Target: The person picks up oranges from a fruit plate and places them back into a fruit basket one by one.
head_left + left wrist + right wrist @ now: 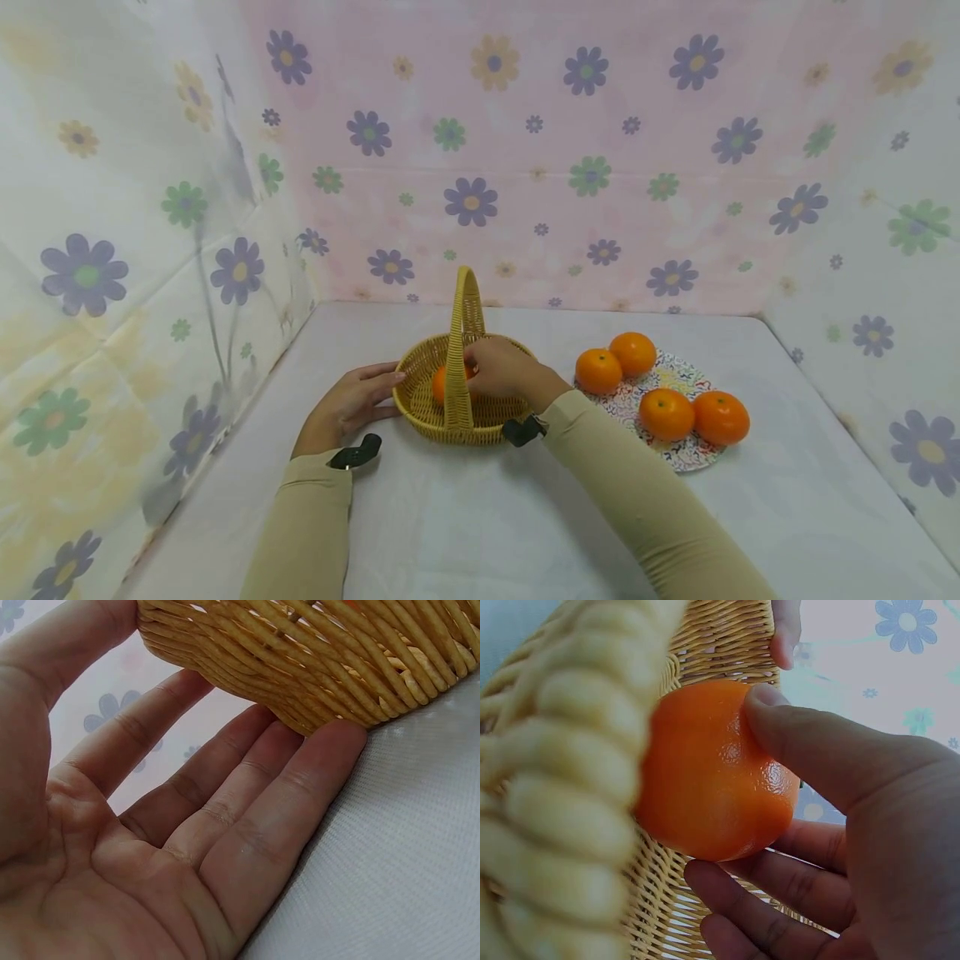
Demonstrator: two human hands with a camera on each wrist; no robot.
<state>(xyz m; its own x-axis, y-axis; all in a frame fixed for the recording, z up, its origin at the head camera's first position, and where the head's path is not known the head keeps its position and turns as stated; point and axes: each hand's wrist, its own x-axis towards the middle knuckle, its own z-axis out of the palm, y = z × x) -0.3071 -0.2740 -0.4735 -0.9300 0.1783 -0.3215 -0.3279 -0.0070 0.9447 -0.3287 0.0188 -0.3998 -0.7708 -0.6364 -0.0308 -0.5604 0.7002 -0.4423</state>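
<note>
A yellow wicker basket [423, 427] with a tall arched handle [457, 333] stands on the white tabletop. My right hand [501, 367] reaches into it and holds an orange [712, 776] between the thumb on top and fingers beneath. In the head view the handle partly covers that orange. At the basket's left end, my left hand [352, 402] touches the wicker. The left wrist view shows its fingers [255, 825] nearly straight, tips against the basket's lower side, with the thumb up by the rim.
Right of the basket lies a round plate [624, 407] with a colourful pattern. Several more oranges [667, 414] sit on it, two at the back and two at the front. Flower-printed cloth [525, 208] encloses the table at the back and both sides.
</note>
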